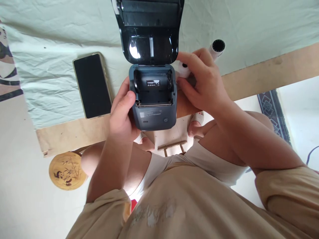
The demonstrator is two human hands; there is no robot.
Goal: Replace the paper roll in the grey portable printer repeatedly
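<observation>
A small dark grey printer (153, 114) stands at the table's front edge, its lid (149, 31) swung open and back. Its paper bay (153, 88) is open with a small label inside. My left hand (123, 113) grips the printer's left side, thumb on the bay's rim. My right hand (203, 81) is beside the printer's right side and holds a small white paper roll (183, 69) with a dark core.
A black phone (92, 85) lies face up left of the printer on the pale green cloth (50, 49). A second white roll (217, 48) lies behind my right hand. A round bamboo-painted stool (66, 171) stands on the floor below the table's wooden edge (74, 132).
</observation>
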